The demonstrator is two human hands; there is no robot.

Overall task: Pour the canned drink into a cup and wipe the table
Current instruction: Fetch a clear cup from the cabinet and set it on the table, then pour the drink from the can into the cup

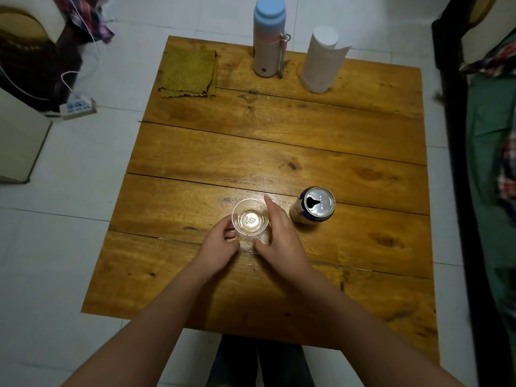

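A clear plastic cup [250, 219] stands upright on the wooden table [279, 141], with what looks like a little clear liquid at its bottom. My left hand [220, 247] touches its near left side with curled fingers. My right hand [279, 233] wraps its right side, forefinger stretched past the rim. An opened drink can [314, 206] stands upright just right of the cup, apart from my hand. A folded olive-yellow cloth [190, 72] lies at the far left corner.
A pink and blue thermos bottle [269, 40] and a white paper roll [321, 60] stand at the far edge. A power strip [78, 107] with a white cable lies on the tiled floor to the left. A dark bed frame [458, 191] runs along the right.
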